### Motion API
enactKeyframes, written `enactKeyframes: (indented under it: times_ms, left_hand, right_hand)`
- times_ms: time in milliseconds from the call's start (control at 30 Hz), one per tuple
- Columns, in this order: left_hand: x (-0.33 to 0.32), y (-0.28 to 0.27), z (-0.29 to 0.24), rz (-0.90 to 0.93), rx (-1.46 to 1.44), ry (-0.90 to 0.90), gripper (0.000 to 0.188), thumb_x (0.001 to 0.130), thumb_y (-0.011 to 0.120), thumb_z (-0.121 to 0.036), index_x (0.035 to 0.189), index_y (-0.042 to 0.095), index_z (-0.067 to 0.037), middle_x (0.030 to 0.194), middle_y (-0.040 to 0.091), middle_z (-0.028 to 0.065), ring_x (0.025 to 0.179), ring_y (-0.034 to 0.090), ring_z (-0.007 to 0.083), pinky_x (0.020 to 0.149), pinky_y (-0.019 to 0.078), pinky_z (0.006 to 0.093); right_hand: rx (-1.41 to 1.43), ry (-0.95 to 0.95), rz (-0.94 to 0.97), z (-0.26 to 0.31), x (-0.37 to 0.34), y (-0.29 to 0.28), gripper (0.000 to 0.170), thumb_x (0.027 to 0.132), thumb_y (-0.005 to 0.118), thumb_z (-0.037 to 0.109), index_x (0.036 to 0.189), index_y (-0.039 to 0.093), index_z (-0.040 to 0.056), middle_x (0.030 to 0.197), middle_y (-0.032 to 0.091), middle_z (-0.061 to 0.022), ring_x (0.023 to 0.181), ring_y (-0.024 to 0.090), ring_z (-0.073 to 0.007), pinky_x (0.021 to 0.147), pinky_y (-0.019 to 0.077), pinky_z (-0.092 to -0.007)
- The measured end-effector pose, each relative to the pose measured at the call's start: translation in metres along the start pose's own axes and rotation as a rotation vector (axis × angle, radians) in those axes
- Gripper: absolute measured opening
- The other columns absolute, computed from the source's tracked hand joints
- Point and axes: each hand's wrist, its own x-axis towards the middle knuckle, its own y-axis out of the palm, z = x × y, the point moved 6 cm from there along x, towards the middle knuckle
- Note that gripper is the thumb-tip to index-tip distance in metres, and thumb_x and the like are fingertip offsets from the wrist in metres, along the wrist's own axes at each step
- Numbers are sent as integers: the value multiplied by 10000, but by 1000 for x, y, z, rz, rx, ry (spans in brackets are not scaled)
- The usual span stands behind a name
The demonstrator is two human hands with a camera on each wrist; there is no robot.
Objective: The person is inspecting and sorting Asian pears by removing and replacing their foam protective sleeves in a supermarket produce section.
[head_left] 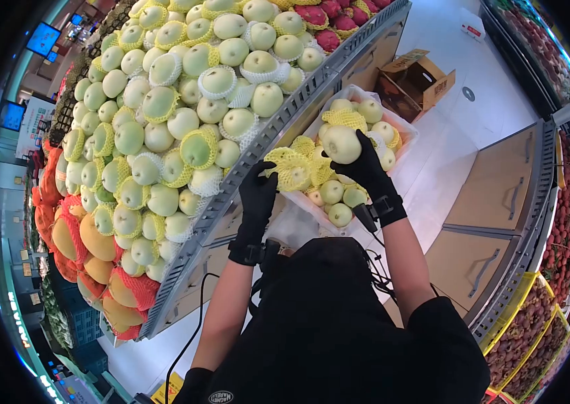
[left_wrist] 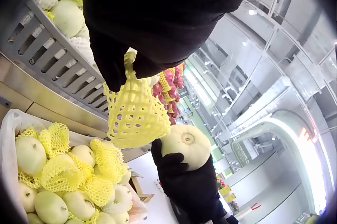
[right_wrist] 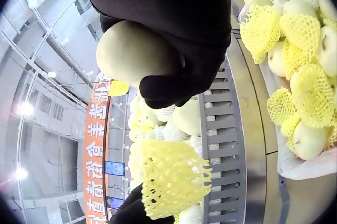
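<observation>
My right hand (head_left: 371,176) grips a pale green-white melon (head_left: 342,145), bare of any wrapping, above a lined box of melons. In the right wrist view the gloved fingers and thumb curl around the melon (right_wrist: 131,50). To its left, my left hand (head_left: 256,196) pinches a yellow foam net (head_left: 287,169) by one end. The left wrist view has the net (left_wrist: 138,112) hanging from the fingertips, its meshes spread wide and hollow. Its lower end comes close to the melon (left_wrist: 187,147) in the other hand. Both hands wear black gloves.
The box (head_left: 414,138) holds melons, some in foam nets. Left of it rises a sloped display of melons (head_left: 163,114) behind a grey slotted rail (head_left: 258,135). An open cardboard box (head_left: 433,87) stands on the floor beyond. Wooden cabinets (head_left: 493,178) line the right side.
</observation>
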Motion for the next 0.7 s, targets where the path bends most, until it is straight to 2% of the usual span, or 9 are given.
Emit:
enactKeyframes:
  times_ms: [33, 267, 300, 400, 500, 533, 567, 600, 700]
  left_hand:
    - [1, 2, -2, 0, -8, 6, 259, 842, 624, -26, 1100, 648, -33, 726, 631, 44, 616, 558, 77, 562, 443, 235]
    - [5, -2, 4, -11, 119, 14, 363, 818, 655, -95, 1172, 633, -20, 945, 666, 111, 742, 595, 135, 680, 488, 287]
    - [3, -4, 4, -21, 136, 20, 368, 817, 659, -103, 1174, 632, -17, 989, 669, 125, 767, 602, 149, 706, 495, 296]
    - [-1, -8, -4, -94, 292, 171, 378, 824, 661, -68, 1198, 624, -28, 779, 664, 82, 694, 611, 100, 641, 498, 262]
    - [-8, -11, -12, -158, 262, 284, 382, 828, 680, -93, 1198, 620, -22, 855, 677, 108, 719, 624, 117, 675, 513, 274]
    - [-10, -11, -13, -149, 284, 253, 379, 840, 679, -107, 1205, 617, -23, 885, 678, 115, 729, 631, 121, 683, 517, 277]
    - [-12, -12, -15, -140, 305, 224, 376, 852, 678, -120, 1211, 614, -25, 914, 678, 122, 739, 637, 125, 690, 521, 280]
    - [-14, -14, -21, -131, 327, 194, 374, 864, 677, -134, 1217, 611, -26, 944, 679, 129, 749, 643, 130, 697, 525, 283]
    - [-18, -19, -29, -82, 92, -79, 370, 925, 626, -191, 1241, 587, -3, 1029, 658, 152, 790, 657, 147, 713, 543, 299]
  right_hand:
    - [-41, -29, -18, 11, 0, 0, 599, 601, 831, 89, 1128, 553, 30, 1035, 632, -111, 985, 621, -263, 856, 499, -361]
    - [-306, -106, -17, 50, -1, 1, 653, 626, 856, 192, 1157, 523, 7, 1045, 640, -119, 985, 625, -269, 869, 500, -357]
    - [-184, 1, 60, 43, -3, 4, 663, 713, 818, 220, 1238, 481, -2, 1141, 611, -124, 1046, 604, -271, 890, 500, -372]
    - [1166, 546, 68, 12, -3, 27, 605, 776, 763, 129, 1292, 457, 43, 1200, 566, -95, 1103, 566, -246, 893, 507, -347]
    - [563, 249, 81, 27, 11, 27, 656, 774, 764, 134, 1326, 424, 29, 1228, 530, -98, 1115, 542, -225, 929, 481, -328]
    - [336, 143, 68, 36, 14, 30, 665, 767, 768, 129, 1325, 423, 24, 1224, 529, -98, 1114, 541, -218, 938, 474, -326]
    - [226, 85, 55, 46, 12, 33, 671, 780, 723, 90, 1367, 402, 39, 1275, 517, -104, 1187, 506, -208, 993, 438, -332]
    - [164, 57, 60, 60, 11, 40, 696, 758, 740, 84, 1364, 401, 38, 1270, 519, -104, 1181, 511, -208, 990, 440, -331]
    - [2, -30, 94, 102, 14, 59, 816, 659, 817, 92, 1355, 395, 34, 1247, 525, -107, 1150, 533, -211, 976, 447, -331]
